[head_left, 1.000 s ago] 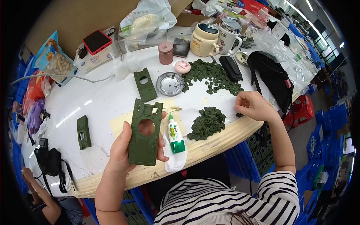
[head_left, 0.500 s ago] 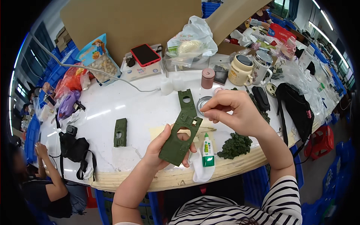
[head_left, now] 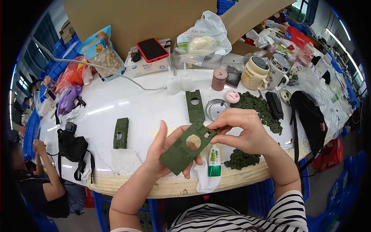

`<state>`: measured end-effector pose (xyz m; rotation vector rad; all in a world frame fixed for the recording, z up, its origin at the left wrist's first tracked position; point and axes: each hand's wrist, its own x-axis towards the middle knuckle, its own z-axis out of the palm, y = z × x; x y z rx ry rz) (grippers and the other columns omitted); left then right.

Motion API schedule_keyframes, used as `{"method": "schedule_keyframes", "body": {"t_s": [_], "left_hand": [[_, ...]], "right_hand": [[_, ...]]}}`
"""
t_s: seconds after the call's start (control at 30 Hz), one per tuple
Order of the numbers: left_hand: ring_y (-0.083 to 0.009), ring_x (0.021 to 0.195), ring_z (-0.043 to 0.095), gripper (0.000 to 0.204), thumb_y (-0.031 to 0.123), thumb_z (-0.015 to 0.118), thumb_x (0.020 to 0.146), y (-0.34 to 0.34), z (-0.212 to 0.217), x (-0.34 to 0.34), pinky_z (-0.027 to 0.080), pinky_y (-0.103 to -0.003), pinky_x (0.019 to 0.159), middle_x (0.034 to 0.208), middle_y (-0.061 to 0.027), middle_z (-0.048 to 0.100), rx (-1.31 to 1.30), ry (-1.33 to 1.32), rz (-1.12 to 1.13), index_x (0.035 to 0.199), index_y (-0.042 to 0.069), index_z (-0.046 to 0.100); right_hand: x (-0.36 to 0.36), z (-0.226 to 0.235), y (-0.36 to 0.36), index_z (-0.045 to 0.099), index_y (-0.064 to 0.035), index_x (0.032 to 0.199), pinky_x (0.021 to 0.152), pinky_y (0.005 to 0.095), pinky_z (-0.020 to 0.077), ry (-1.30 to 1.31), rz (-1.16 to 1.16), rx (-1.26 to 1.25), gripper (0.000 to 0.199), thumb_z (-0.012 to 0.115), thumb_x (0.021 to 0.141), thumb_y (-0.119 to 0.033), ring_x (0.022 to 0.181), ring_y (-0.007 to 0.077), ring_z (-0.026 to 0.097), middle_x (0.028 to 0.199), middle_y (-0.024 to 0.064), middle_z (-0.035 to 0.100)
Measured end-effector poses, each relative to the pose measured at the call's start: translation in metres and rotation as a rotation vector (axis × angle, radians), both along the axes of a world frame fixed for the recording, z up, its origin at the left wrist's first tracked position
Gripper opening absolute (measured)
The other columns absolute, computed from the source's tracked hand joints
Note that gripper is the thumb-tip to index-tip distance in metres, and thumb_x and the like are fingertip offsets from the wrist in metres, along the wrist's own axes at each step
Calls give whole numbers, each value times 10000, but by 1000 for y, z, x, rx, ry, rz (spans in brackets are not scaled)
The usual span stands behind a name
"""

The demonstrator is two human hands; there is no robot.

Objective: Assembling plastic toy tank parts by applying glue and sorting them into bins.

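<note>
My left hand (head_left: 158, 152) holds a dark green plastic model hull (head_left: 176, 156) tilted above the table's front edge, thumb raised along its side. The hull has a large round hole and a small square opening. At its upper right end is my right hand (head_left: 247, 129), finger and thumb pinched at the corner; anything small between the fingertips is hidden. Just beyond lies a second green hull (head_left: 196, 110), and a third (head_left: 121, 133) rests further left. A white and green glue tube (head_left: 214, 161) sits below my right hand on a white cloth (head_left: 206, 185).
Small green parts form a near pile (head_left: 242, 159) and a far pile (head_left: 262, 112). Nearby are a round metal dish (head_left: 217, 110), a pink round case (head_left: 232, 96), a pink canister (head_left: 219, 79) and mugs (head_left: 255, 72). A black bag (head_left: 307, 120) lies right; a black camera harness (head_left: 73, 145) lies left.
My right hand has come down and closer, from above the hull to its upper right corner. The held hull has turned and shifted slightly, uncovering the hull behind it.
</note>
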<state>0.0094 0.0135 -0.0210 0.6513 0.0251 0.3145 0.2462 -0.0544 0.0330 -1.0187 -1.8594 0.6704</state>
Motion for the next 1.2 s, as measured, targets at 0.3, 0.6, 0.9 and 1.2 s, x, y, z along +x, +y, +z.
{"method": "schedule_keyframes", "body": {"t_s": [0.3, 0.6, 0.9, 1.2], "left_hand": [[-226, 891, 641, 925, 496, 631, 844, -15, 7, 11, 570, -445, 809, 1091, -143, 581, 470, -7, 418, 1492, 142, 74], [-153, 823, 607, 674, 312, 625, 906, -7, 2, 1, 542, -354, 818, 932, -47, 566, 297, 70, 620, 1418, 43, 278], [-272, 1205, 508, 549, 216, 494, 952, -14, 13, 7, 496, -443, 977, 1318, -132, 413, 282, 123, 617, 1417, 27, 270], [-369, 1216, 500, 558, 180, 447, 954, -13, 20, 7, 505, -454, 965, 1340, -170, 409, 181, 100, 551, 1454, 89, 217]], "right_hand": [[-9, -5, -2, 677, 40, 946, 688, 225, 560, 130, -142, -18, 197, 742, 772, -25, 762, 132, 673, 854, 99, 660], [-11, -8, -3, 684, 18, 1042, 807, 255, 552, 267, -69, -233, 219, 601, 848, 75, 869, 152, 664, 952, 103, 677], [-14, -12, -5, 653, 34, 1083, 745, 211, 504, 520, -29, -354, 206, 579, 897, -16, 817, 77, 617, 953, 54, 650], [-13, -11, -5, 567, 47, 1180, 738, 207, 506, 503, 3, -381, 319, 636, 881, -41, 818, 74, 617, 904, 57, 634]]}}
